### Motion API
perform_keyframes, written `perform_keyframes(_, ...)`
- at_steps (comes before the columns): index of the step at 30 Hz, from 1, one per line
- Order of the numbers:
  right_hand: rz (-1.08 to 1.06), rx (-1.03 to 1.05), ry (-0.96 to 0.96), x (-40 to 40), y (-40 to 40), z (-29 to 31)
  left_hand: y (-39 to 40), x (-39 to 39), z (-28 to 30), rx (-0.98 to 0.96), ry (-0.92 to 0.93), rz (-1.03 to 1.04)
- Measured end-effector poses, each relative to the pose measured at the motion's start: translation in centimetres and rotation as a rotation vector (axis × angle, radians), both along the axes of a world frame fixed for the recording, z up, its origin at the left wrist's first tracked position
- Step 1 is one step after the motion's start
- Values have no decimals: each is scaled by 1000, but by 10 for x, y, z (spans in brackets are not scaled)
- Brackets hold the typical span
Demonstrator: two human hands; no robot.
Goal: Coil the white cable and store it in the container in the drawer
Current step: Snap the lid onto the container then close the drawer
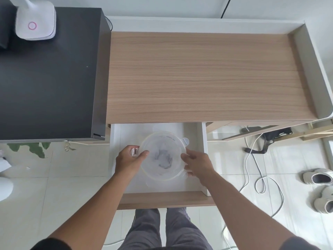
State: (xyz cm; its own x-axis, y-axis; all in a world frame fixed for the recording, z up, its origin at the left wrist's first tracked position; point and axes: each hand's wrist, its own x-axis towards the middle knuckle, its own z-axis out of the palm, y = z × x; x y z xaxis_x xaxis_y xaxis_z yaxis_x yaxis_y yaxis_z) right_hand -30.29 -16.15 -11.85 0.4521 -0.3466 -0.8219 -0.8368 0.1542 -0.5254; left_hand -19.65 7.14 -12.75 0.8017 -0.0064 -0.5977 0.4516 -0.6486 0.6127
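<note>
Container [163, 156] contents unclear, perhaps cable.

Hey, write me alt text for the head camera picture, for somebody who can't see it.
Seen from above, a person's left hand and right hand grip opposite sides of a round clear lidded container in an open white drawer under a wooden desk. A white cable trails loose on the tiled floor at right.

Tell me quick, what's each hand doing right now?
Left hand: closed on the left rim of the round container, thumb on its lid.
Right hand: fingers gripping the container's right edge.
</note>
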Motion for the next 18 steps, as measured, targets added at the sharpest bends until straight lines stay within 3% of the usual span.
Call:
perform_keyframes(6, 17, -81, 47, -2, -4, 6, -4, -1, -3, 58, -43, 9)
perform_keyframes(12, 437, -445, 61, 7, 15, 15, -4, -7, 0, 40, -107, 99)
perform_keyframes(18, 468, -443, 92, 15, 15, 18, 5, -2, -1, 19, -59, 78)
